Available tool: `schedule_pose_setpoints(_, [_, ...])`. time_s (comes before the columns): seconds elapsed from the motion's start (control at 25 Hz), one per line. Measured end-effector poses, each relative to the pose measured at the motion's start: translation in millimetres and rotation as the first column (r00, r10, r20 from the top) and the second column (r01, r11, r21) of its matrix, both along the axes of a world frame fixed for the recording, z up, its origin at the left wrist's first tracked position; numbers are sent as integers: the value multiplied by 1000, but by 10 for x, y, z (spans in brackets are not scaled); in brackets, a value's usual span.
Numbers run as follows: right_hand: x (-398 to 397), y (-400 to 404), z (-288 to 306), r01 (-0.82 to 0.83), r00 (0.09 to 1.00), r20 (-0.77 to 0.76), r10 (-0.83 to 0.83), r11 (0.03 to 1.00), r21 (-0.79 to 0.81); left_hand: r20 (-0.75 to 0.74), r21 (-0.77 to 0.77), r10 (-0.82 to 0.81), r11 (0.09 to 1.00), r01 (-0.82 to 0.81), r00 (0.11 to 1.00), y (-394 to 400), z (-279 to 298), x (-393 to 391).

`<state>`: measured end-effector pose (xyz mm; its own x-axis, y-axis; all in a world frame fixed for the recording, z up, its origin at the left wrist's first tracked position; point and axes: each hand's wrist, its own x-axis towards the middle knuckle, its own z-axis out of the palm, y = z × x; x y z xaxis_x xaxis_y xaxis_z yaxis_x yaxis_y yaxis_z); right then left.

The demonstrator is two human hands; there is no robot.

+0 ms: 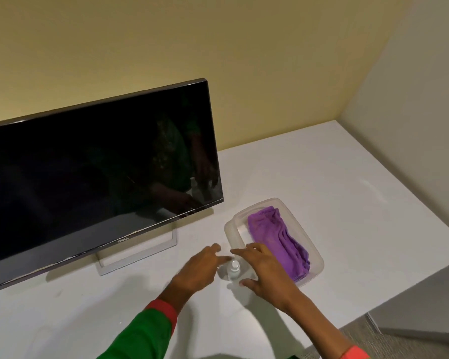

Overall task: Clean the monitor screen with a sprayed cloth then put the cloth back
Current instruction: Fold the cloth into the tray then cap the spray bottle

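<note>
The purple cloth [279,242] lies folded in a clear plastic tray [315,257] on the white tabletop [347,190], right of the dark monitor [99,182]. Beside the tray's near corner stands a small spray bottle [234,271], between the left hand [200,268] and right hand [265,270], whose fingers are spread, gripping nothing.

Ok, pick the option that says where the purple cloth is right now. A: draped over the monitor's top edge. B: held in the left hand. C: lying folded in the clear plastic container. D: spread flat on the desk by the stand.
C: the purple cloth lies folded inside the clear plastic container, and neither hand holds it.
</note>
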<state>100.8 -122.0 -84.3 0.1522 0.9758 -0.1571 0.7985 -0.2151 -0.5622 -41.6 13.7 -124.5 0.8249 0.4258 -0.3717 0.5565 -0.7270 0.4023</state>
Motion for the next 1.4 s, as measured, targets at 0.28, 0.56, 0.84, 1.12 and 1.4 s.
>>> schedule_pose_setpoints(0.28, [-8, 86, -142, -17, 979, 204, 0, 997, 81, 78, 121, 87, 988, -96, 993, -37, 7, -10])
schedule_pose_setpoints(0.56, [-123, 193, 415, 345, 881, -409, -238, 915, 211, 388, -399, 562, 817, -417, 730, 96, 941, -128])
schedule_pose_setpoints(0.84, [-546, 225, 1100, 396, 685, -723, -90, 879, 265, 155, -988, 958, 157, 10, 243, 135, 1688, -430])
schedule_pose_setpoints(1.12, [-932, 239, 1193, 408, 773, -623, -119, 845, 345, 100, -995, 981, 98, 16, 166, 80, 1822, -670])
schedule_pose_setpoints(1.4, [-1161, 345, 1449, 550, 425, -894, -138, 824, 135, 427, -894, 883, 444, -55, 195, 34, 2010, -734])
